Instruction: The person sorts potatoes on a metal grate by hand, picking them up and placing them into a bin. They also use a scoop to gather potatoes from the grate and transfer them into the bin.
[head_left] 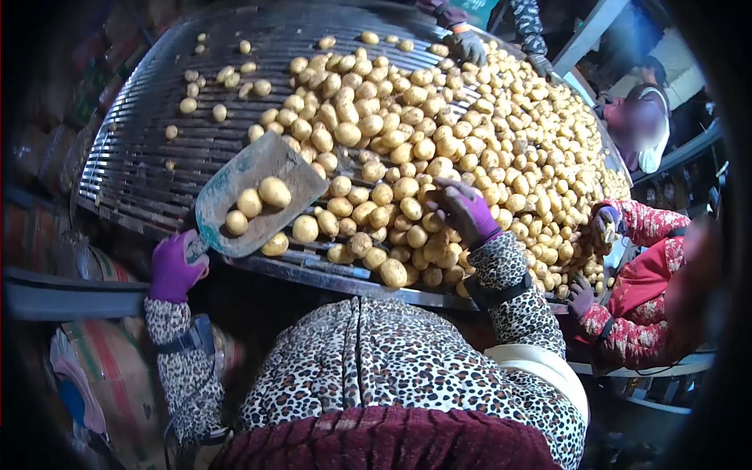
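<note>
My left hand (pixel 175 266), in a purple glove, is closed around the handle of a worn green scoop (pixel 227 184). The scoop rests over the slatted metal table, its mouth turned toward the potato pile. Three potatoes (pixel 250 203) lie in it. My right hand (pixel 464 210), also gloved in purple with dark fingers, reaches over the potato pile (pixel 403 188). Its fingers are apart and bent down at the potatoes; I see none gripped in them. A blue-grey cylindrical piece (pixel 337 269) lies by the table's near edge, beside several potatoes.
The slatted table (pixel 149 102) has a raised metal rim and scattered potatoes on its left. On the right a person in red has gloved hands (pixel 581 296) at the pile. Other gloved hands (pixel 468 47) work at the far side. Sacks (pixel 110 368) stand at lower left.
</note>
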Available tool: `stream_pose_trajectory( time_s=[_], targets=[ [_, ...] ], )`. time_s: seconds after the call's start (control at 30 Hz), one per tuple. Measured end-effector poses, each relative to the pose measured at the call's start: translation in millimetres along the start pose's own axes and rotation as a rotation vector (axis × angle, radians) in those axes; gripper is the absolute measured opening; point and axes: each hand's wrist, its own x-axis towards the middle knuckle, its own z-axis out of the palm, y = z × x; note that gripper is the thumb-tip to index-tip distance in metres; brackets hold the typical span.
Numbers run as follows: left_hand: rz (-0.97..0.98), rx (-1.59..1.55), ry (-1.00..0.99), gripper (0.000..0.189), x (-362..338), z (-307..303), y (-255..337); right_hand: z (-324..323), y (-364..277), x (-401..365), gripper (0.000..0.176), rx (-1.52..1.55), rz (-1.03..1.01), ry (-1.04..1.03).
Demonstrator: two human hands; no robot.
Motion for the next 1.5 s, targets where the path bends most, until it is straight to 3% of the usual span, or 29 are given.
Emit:
stream_pose_trajectory(
  time_s=[0.1, 0.17, 0.23, 0.27, 0.3, 0.33, 0.37, 0.4, 0.43, 0.47, 0.5, 0.57, 0.6, 0.63, 0.7, 0.73, 0.8, 0.83, 1.03, 1.17, 1.27, 1.37, 1.5],
  targets=[
    [0.186, -0.138, 0.035, 0.047, 22.4, -32.3, 21.8, -3.8, -1.5, 7.1, 0.043, -0.118, 0.063, -0.058],
    [0.327, -0.271, 0.004, 0.040, 57.3, -72.9, 94.4, 10.9, -24.6, -1.4, 0.042, -0.194, 0.109, -0.108],
    [1.124, -0.327, 0.134, 0.032, 97.9, -101.1, 184.3, -1.1, -35.3, 23.5, 0.042, -0.307, 0.166, -0.259],
    [0.945, -0.549, -0.122, 0.023, 109.4, -85.4, 218.9, -6.6, -41.1, 41.3, 0.045, -0.343, 0.136, -0.392],
    [1.037, -0.788, -0.326, 0.020, 117.1, -80.1, 270.0, -11.8, -56.1, 56.8, 0.047, -0.381, 0.104, -0.523],
    [1.052, -0.676, -0.515, 0.020, 108.5, -81.8, 319.6, -3.7, -84.4, 66.9, 0.048, -0.687, -0.051, -0.552],
    [1.222, -0.720, -0.419, 0.022, 90.6, -62.9, 358.4, 14.3, -116.0, 68.3, 0.048, -0.843, -0.147, -0.546],
    [1.309, -0.864, -0.507, 0.024, 69.7, -53.5, 388.5, 32.3, -147.9, 69.9, 0.048, -0.999, -0.243, -0.530],
    [1.412, -1.032, -0.775, 0.030, 52.9, -39.2, 416.3, 52.1, -175.5, 59.2, 0.046, -1.001, -0.277, -0.499],
    [1.445, -1.112, -0.621, 0.039, 26.6, -14.9, 433.6, 67.7, -198.8, 40.4, 0.045, -1.076, -0.315, -0.474],
    [1.444, -1.167, -0.695, 0.040, 9.2, 7.0, 442.0, 78.3, -210.4, 30.7, 0.044, -1.152, -0.352, -0.453],
    [1.381, -1.228, -0.992, 0.041, 1.4, 12.9, 446.0, 74.5, -189.3, 41.1, 0.038, -0.921, -0.299, -0.475],
    [1.347, -1.241, -1.108, 0.042, 1.5, 14.7, 448.9, 71.6, -178.4, 40.6, 0.039, -0.962, -0.294, -0.509],
    [1.322, -1.248, -1.196, 0.043, 0.7, 15.6, 450.6, 65.6, -166.3, 50.1, 0.038, -1.260, -0.455, -0.612],
    [1.284, -1.245, -1.308, 0.045, 0.9, 16.8, 454.9, 63.0, -160.9, 34.4, 0.036, -1.325, -0.506, -0.739],
    [1.269, -1.216, -1.364, 0.045, 2.7, 18.8, 456.1, 61.3, -163.9, 27.1, 0.036, -1.344, -0.423, -0.753],
    [1.231, -1.060, -1.515, 0.057, 9.5, 22.3, 460.6, 51.2, -153.4, 23.8, 0.036, -1.328, -0.499, -0.703],
    [1.222, -1.154, -1.527, 0.056, 9.6, 22.1, 459.3, 46.1, -150.1, 21.9, 0.036, -1.317, -0.545, -0.674],
    [1.012, -1.446, -1.723, 0.051, 10.6, 11.3, 441.8, 3.5, -86.0, -17.5, 0.042, -0.813, -0.191, -0.555],
    [0.661, -1.459, -1.930, 0.048, 16.3, -20.7, 452.7, -21.3, -48.0, -31.5, 0.046, -0.501, -0.146, -0.499],
    [0.611, -1.414, -2.024, 0.055, 24.2, -45.4, 466.5, -31.8, -25.4, -35.1, 0.047, -0.447, -0.217, -0.461],
    [0.710, -1.531, -1.923, 0.063, 19.8, -47.5, 486.1, -36.9, -12.0, -42.5, 0.047, -0.344, -0.267, -0.438],
    [0.754, -1.463, -2.066, 0.065, 19.9, -70.4, 500.0, -22.9, -3.2, -52.4, 0.044, -0.129, -0.351, -0.428]
  ],
)
